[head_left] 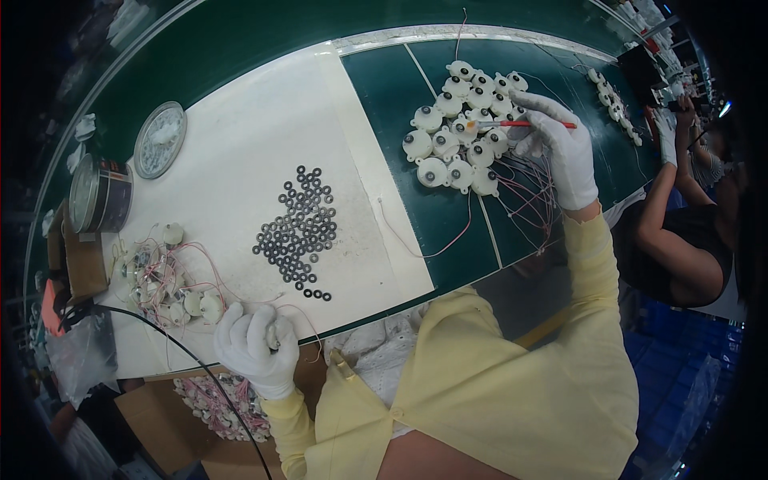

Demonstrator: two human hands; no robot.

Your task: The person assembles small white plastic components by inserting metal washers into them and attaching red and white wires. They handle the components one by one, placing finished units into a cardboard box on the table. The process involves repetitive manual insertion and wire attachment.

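My right hand [560, 148], in a white glove, pinches a slim red-handled brush [528, 124]. Its tip reaches over a cluster of round white motors [460, 172] with dark centres, set close together on the green mat. Pink and white wires [532, 192] trail from the cluster beneath my right hand. At the table's near edge, my left hand [258, 352], also gloved, is closed with curled fingers. A pink wire runs beside it; what lies inside the fingers is mostly hidden. Close by is a tangled heap of white motors with pink wires [172, 288].
Many small black rings [300, 228] lie spread on the white board [240, 128]. At left stand an open tin [108, 196] and a round lid [160, 140]. A cardboard box [164, 424] of wired parts is below the table edge. Another person [680, 232] works at far right, near a row of white motors [614, 108].
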